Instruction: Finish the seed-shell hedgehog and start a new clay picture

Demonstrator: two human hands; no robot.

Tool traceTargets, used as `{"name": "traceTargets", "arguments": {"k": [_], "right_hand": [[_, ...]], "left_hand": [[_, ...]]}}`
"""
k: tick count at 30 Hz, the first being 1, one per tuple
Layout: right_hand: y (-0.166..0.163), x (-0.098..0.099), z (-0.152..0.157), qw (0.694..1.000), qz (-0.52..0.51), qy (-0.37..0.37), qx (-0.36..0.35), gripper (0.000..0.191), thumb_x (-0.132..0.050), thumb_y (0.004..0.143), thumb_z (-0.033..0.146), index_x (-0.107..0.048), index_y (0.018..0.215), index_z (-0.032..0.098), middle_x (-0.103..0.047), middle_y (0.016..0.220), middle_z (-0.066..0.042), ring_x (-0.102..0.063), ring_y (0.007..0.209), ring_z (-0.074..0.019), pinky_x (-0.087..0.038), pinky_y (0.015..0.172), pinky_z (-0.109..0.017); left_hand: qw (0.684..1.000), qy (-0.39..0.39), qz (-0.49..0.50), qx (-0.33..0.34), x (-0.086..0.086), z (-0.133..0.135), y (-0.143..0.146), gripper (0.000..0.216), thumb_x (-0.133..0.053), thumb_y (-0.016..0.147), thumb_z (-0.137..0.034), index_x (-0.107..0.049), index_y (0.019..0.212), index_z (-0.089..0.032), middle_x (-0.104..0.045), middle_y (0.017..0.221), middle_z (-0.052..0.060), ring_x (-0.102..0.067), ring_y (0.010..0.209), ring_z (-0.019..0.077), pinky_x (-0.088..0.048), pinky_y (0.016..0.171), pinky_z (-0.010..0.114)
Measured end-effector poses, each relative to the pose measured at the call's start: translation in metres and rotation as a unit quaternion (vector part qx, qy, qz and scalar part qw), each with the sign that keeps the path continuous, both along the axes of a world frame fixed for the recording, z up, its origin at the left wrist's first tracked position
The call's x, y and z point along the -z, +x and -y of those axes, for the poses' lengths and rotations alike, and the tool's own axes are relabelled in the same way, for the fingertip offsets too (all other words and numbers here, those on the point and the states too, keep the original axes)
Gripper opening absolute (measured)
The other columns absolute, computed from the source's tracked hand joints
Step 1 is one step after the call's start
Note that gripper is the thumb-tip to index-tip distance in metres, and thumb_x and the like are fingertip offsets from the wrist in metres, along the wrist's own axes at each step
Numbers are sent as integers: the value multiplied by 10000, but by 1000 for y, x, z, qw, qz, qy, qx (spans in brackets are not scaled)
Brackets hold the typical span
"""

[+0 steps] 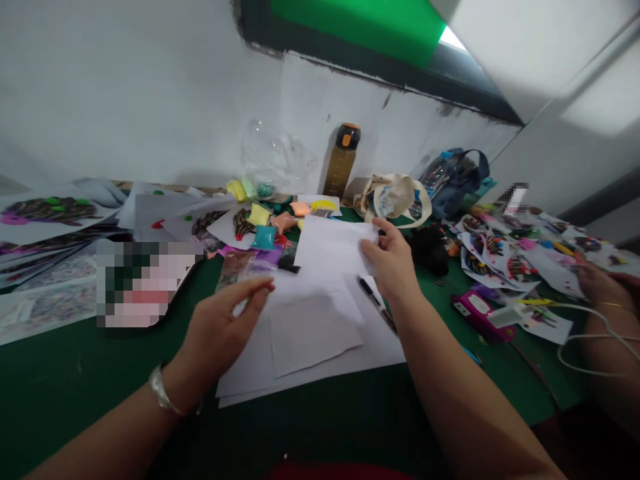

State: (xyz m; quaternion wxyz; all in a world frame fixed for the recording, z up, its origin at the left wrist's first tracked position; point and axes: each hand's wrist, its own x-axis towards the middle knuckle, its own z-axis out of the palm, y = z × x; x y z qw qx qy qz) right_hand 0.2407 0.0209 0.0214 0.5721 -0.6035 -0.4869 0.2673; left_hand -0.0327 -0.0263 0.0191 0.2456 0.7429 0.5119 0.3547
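Note:
My right hand (393, 261) pinches the right edge of a white sheet of paper (330, 248) and holds it lifted above more white sheets (320, 340) lying on the green table (75, 380). My left hand (227, 330), with a silver bracelet on the wrist, hovers over the left side of the sheets, fingers together and slightly curled, holding nothing that I can see. A black pen (370, 293) lies on the sheets just below my right hand.
Small coloured packets (263, 227) and printed picture sheets (47, 213) lie at the back and left. A brown bottle (341, 160), a cloth bag (395, 197) and a blue bag (453, 177) stand by the wall. Another person's hand (600, 283) works at the right among stickers and a white cable (590, 333).

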Motion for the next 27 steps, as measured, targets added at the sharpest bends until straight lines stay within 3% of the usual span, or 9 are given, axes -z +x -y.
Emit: {"name": "traceTargets", "arguments": {"k": [2, 4, 7, 10, 14, 21, 24, 27], "right_hand": [[10, 4, -8, 1000, 6, -11, 25, 620, -549, 712, 271, -425, 1313, 178, -562, 760, 2, -504, 570, -118, -405, 501, -225], [19, 9, -11, 999, 24, -17, 41, 617, -558, 705, 281, -449, 1303, 173, -579, 767, -9, -507, 567, -127, -399, 492, -229], [28, 13, -7, 994, 86, -12, 61, 583, -551, 724, 291, -485, 1293, 182, -625, 836, -40, -540, 613, -152, -421, 530, -252], [34, 13, 3, 977, 190, -16, 89, 530, -517, 759, 283, -517, 1282, 197, -640, 878, -47, -562, 679, -177, -457, 651, -309], [33, 11, 13, 950, 302, -26, 81, 498, -447, 816, 272, -525, 1296, 167, -635, 937, -80, -576, 767, -210, -452, 773, -366], [21, 18, 16, 943, 329, -16, 56, 481, -445, 822, 262, -534, 1288, 183, -651, 1017, -102, -598, 869, -248, -464, 808, -411], [25, 20, 16, 941, 331, -7, 66, 477, -438, 823, 268, -541, 1281, 180, -657, 1001, -101, -600, 851, -244, -472, 785, -404], [28, 21, 16, 947, 314, -25, 60, 475, -462, 798, 285, -567, 1249, 182, -658, 885, -73, -594, 752, -223, -482, 719, -383]], "left_hand": [[986, 72, -85, 123, 8, 6, 3, 314, -499, 908, -365, -619, 1163, -226, -669, 1160, 56, -616, 1067, 218, -489, 937, 374], [949, 109, -180, 237, 16, 11, 8, 389, -523, 898, -345, -548, 1270, -233, -583, 1302, 83, -507, 1227, 261, -418, 1017, 447], [913, 118, -264, 288, 23, 16, 15, 475, -616, 837, -392, -540, 1277, -230, -532, 1349, 140, -437, 1279, 343, -346, 1028, 580], [905, 113, -283, 298, 25, 18, 18, 401, -598, 856, -352, -568, 1233, -219, -552, 1326, 140, -465, 1254, 345, -345, 1022, 594], [907, 142, -264, 295, 25, 22, 21, 263, -566, 876, -253, -615, 1129, -200, -629, 1220, 102, -548, 1161, 304, -397, 1020, 512], [906, 188, -212, 315, 26, 29, 29, 182, -478, 861, -52, -626, 923, -138, -695, 952, 87, -633, 928, 230, -531, 837, 404], [916, 226, -161, 290, 21, 28, 23, 188, -459, 877, -57, -612, 957, -132, -688, 953, 88, -627, 913, 212, -533, 832, 388], [926, 272, -112, 237, 11, 29, 12, 234, -496, 875, -59, -586, 1076, -137, -669, 1059, 91, -591, 1025, 207, -498, 922, 387]]}}
